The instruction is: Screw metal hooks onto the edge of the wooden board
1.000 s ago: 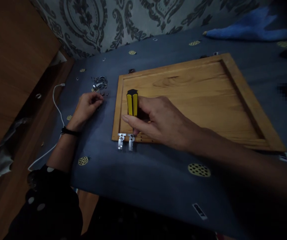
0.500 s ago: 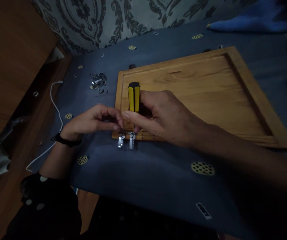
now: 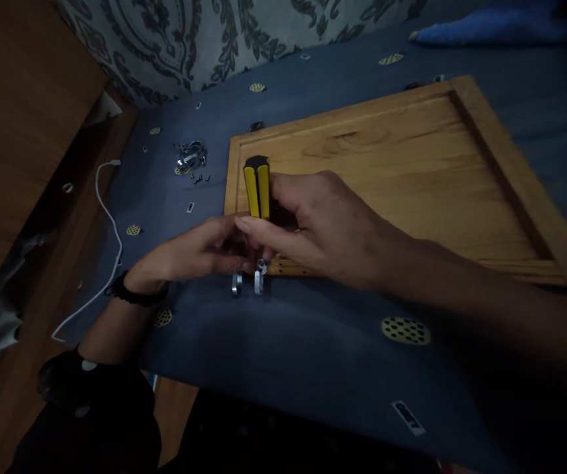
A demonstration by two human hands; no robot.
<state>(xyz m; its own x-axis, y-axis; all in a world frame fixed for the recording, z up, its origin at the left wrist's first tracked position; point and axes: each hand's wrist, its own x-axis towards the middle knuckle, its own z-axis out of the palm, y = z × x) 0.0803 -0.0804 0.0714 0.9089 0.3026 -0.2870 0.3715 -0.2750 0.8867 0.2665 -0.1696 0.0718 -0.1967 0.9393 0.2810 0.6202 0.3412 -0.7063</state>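
My right hand [image 3: 323, 227] grips a yellow and black screwdriver [image 3: 256, 187], held upright over the near left corner of a wooden panel [image 3: 392, 164]. Two metal hooks [image 3: 248, 283] hang off that corner's edge. My left hand [image 3: 199, 253] reaches in from the left, its fingers pinched together by the screwdriver's tip just above the hooks. What the fingers pinch is too small to make out.
The panel lies on a blue cloth with yellow spots [image 3: 313, 355]. A small heap of metal fittings and screws [image 3: 191, 159] lies to the panel's left. A white cable [image 3: 108, 224] trails over the left edge. A wooden cabinet [image 3: 21, 131] stands at the left.
My left hand has moved from the pile of screws to the panel's near left corner, pinched beside the screwdriver tip. My right hand has stayed on the upright screwdriver.
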